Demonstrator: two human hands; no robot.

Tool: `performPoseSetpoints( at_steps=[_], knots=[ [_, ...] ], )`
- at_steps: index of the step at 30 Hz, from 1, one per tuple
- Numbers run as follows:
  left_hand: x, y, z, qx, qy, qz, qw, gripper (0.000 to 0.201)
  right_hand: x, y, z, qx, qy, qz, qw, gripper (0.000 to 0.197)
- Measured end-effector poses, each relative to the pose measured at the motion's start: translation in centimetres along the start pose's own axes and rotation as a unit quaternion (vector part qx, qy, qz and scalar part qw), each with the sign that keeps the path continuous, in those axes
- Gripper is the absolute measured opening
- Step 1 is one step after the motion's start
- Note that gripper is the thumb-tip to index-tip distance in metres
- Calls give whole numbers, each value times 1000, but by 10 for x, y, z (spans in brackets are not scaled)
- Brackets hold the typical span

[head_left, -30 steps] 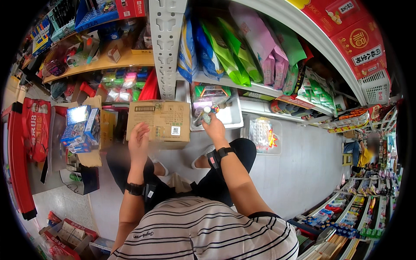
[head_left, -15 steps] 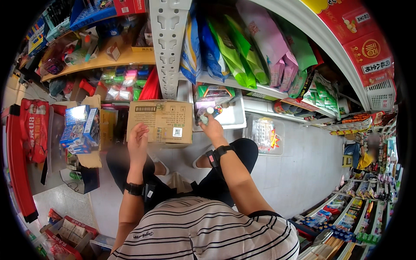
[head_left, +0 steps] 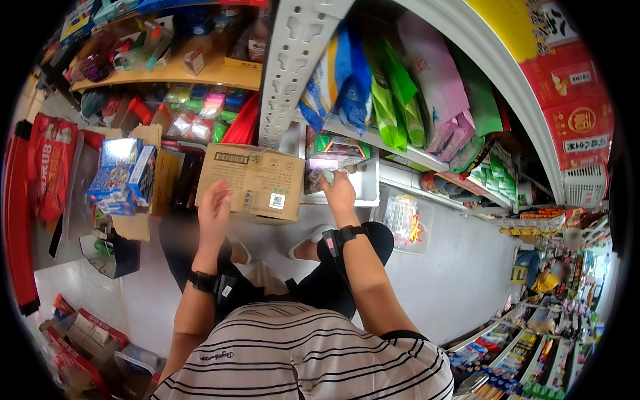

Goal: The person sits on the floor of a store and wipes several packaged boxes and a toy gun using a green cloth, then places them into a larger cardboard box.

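Observation:
My left hand [head_left: 215, 205] is at the near left side of a brown cardboard carton [head_left: 260, 167]. Its fingers are loosely bent and apart, with nothing seen in them; whether they touch the carton I cannot tell. My right hand [head_left: 341, 192] reaches over the front of a white plastic bin [head_left: 369, 190], right of the carton. Its fingers are closed on a small pale green object [head_left: 329, 177], whose kind I cannot make out. Behind the hand, a green and dark toy box [head_left: 341, 146] lies in the bin. My fingers partly hide the bin's contents.
Blue toy boxes [head_left: 120, 177] stand in an opened carton on the left. A perforated white shelf post [head_left: 287, 80] rises behind the carton. Bagged goods [head_left: 393, 93] fill the shelf at upper right. A clear tub [head_left: 405, 223] sits on the floor right of my knee.
The view has shifted, and the carton now appears slightly turned. My right hand has moved a little right within the bin area, still closed on the pale green object. My left hand stays beside the carton.

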State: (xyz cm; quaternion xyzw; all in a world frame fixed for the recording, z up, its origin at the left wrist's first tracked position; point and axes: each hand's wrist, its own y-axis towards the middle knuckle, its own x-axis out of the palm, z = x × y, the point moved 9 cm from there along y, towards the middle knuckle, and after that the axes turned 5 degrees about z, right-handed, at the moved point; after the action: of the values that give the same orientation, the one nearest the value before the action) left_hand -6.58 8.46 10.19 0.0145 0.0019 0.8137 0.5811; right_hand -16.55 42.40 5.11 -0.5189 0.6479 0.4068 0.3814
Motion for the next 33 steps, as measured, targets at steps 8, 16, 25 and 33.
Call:
performPoseSetpoints(
  at_steps=[8,16,25,33],
  knots=[
    [-11,-2,-1,-13,-18,15,1000,35,15,23,-30,-67,-125,-87,986,38],
    [-28,-5,2,-12,-40,33,999,36,42,33,-29,-40,-248,-197,948,53],
    [-24,-6,9,-12,-47,30,998,34,-14,42,-44,-31,-82,-106,991,50],
    [25,-19,16,-1,-32,-41,999,35,-145,19,-61,-12,158,-21,987,56]
  ],
)
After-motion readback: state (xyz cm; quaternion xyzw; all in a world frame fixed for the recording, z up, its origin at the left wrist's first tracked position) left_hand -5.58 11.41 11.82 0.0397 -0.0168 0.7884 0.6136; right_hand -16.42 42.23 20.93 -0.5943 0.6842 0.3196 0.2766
